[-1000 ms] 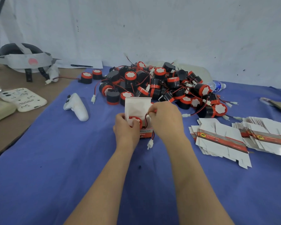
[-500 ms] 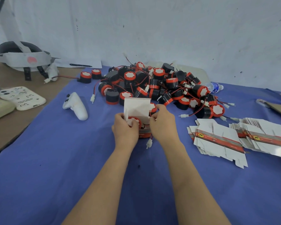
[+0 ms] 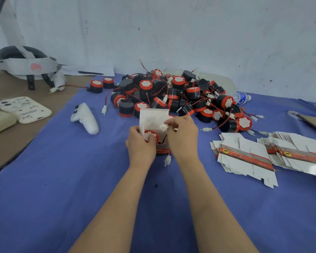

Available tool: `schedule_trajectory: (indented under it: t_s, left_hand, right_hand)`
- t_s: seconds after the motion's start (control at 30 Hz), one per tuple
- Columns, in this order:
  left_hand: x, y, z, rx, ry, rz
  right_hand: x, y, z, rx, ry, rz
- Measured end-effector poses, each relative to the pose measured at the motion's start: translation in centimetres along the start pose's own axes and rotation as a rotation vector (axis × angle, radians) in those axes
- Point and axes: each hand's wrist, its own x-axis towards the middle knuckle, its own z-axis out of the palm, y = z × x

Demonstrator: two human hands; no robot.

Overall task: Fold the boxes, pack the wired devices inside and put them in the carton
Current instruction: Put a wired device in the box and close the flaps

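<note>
A small white box with a red band [image 3: 153, 121] stands open on the blue cloth, its lid flap up. Inside it sits a black device with a red and white cap [image 3: 150, 135]. My left hand [image 3: 140, 143] grips the box and presses the device in. My right hand [image 3: 182, 136] pinches a white connector [image 3: 163, 126] over the box mouth. A second white connector [image 3: 167, 160] dangles on its wire below the box. A big pile of wired devices [image 3: 179, 95] lies behind. Flat unfolded boxes [image 3: 244, 157] are stacked at the right.
A white controller [image 3: 86, 118] lies left of the box. A headset [image 3: 26, 66], a white tray [image 3: 24, 109] and a pen on paper [image 3: 90, 73] sit at the left. A water bottle [image 3: 243, 97] lies behind the pile. Brown cardboard [image 3: 312, 121] shows at the far right.
My right hand has lifted one white connector up to the box mouth. My left hand has stayed on the box and the device.
</note>
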Motion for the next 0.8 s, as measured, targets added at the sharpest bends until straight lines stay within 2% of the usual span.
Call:
schedule_trajectory:
  t_s: [0.27, 0.43, 0.53, 0.67, 0.8]
  left_hand:
    - [-0.1, 0.2, -0.1, -0.001, -0.01, -0.001]
    - [-0.2, 0.2, -0.2, 0.053, -0.005, 0.011]
    - [-0.2, 0.4, -0.1, 0.061, -0.017, -0.006]
    - [-0.3, 0.4, -0.1, 0.051, -0.026, 0.008]
    - [-0.4, 0.3, -0.2, 0.035, -0.009, 0.018]
  right_hand:
    - [-0.3, -0.3, 0.5, -0.107, -0.194, -0.026]
    - [-0.7, -1.6, 0.8, -0.058, -0.314, 0.017]
    - [-0.9, -2.0, 1.2, -0.047, -0.298, -0.003]
    - [-0.4, -1.6, 0.6, 0.136, -0.228, 0.111]
    - [0.3, -0.7, -0.8, 0.086, -0.212, 0.1]
